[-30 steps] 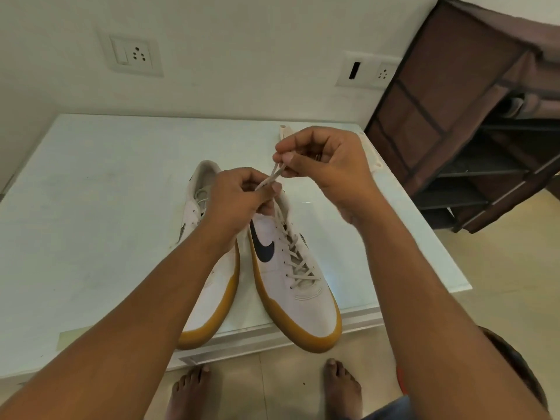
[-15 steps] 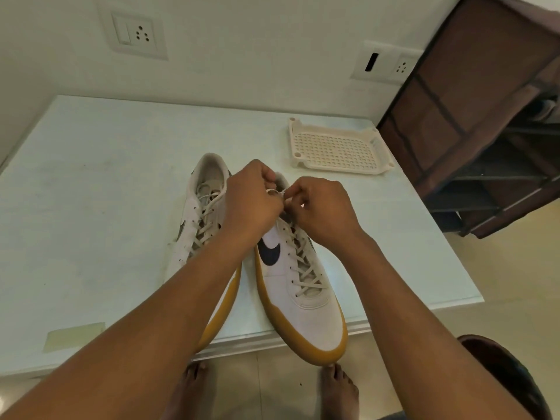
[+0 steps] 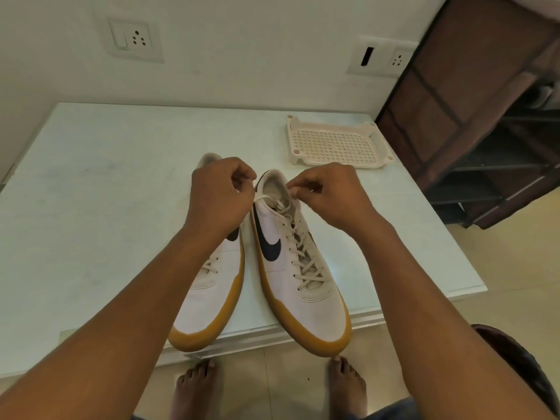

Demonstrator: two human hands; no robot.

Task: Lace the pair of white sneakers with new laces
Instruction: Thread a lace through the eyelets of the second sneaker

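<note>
Sneakers (image 3: pixel 315 313): a white pair with gum-coloured soles, side by side on the desk (image 3: pixel 91 222). The toes point at the person and jut just over the near edge, and the heels point toward the wall.
Bare feet (image 3: pixel 197 386): both stand on the tiled floor just below the overhanging toes.
Left sneaker (image 3: pixel 209 304): largely hidden under the left forearm. Its toe and lowest lace rows show, and the heel rim peeks out beyond the knuckles.
Right sneaker (image 3: pixel 281 247): in plain view, with a dark swoosh on the side facing its mate. It is laced crosswise from the toe up to the collar.
Lace (image 3: pixel 303 259): flat and cream. Its two ends leave the top eyelets of the right sneaker, one toward each of the hands.
Left hand (image 3: pixel 218 195): over the heel of the left sneaker, fingers curled in. Thumb and forefinger pinch one lace end, which runs short and taut across to the right sneaker's collar.
Right hand (image 3: pixel 327 192): at the right side of that collar, fingers curled. The fingertips pinch the other lace end close above the top eyelet.
Tray (image 3: pixel 292 137): cream perforated plastic, on the far right part of the desk. It lies beyond the right hand and apart from the sneakers.
Wall sockets (image 3: pixel 133 39): two plates on the wall behind the desk, one left and one right.
Rack (image 3: pixel 454 86): shelves with a brown fabric cover, standing on the floor right of the desk.
</note>
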